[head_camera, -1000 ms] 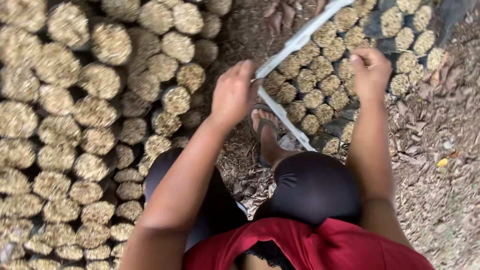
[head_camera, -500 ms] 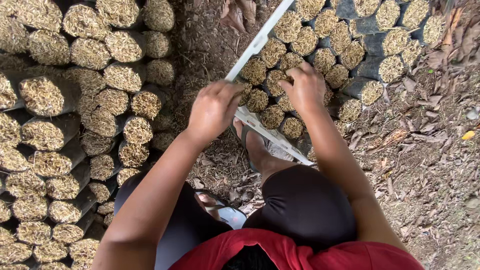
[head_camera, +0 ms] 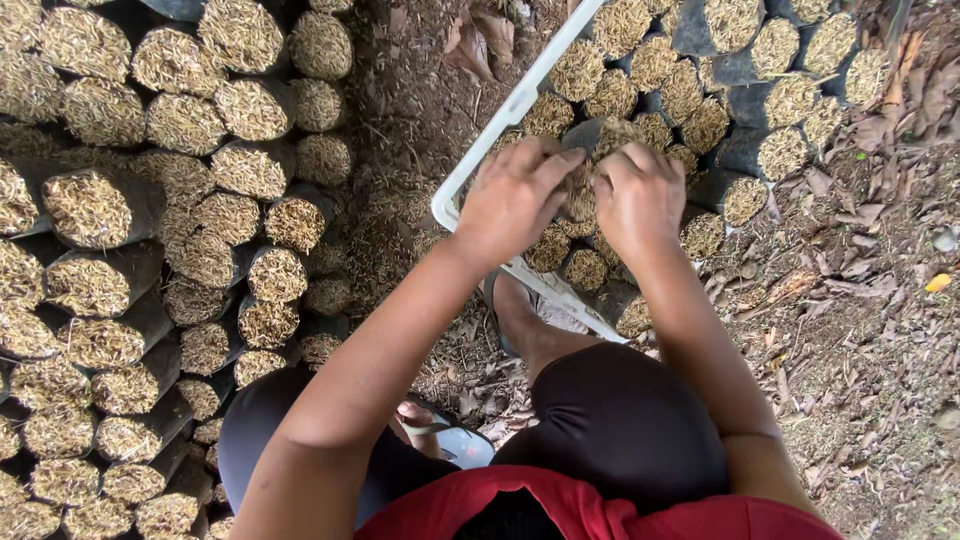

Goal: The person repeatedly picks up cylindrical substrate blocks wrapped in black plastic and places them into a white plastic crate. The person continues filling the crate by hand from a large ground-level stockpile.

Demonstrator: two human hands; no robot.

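Husk-filled black bag (head_camera: 585, 190) now gripped by both left hand (head_camera: 515, 200) and right hand (head_camera: 640, 200) inside white crate (head_camera: 500, 115); earlier they held the crate's rim.

A second ago the left hand (head_camera: 515, 200) and right hand (head_camera: 640, 200) are well apart, each near a white edge of the crate (head_camera: 520, 100). Half a second ago they draw closer over its near corner. Now both are side by side, fingers closed around one filled black bag (head_camera: 585, 185) just inside that corner.
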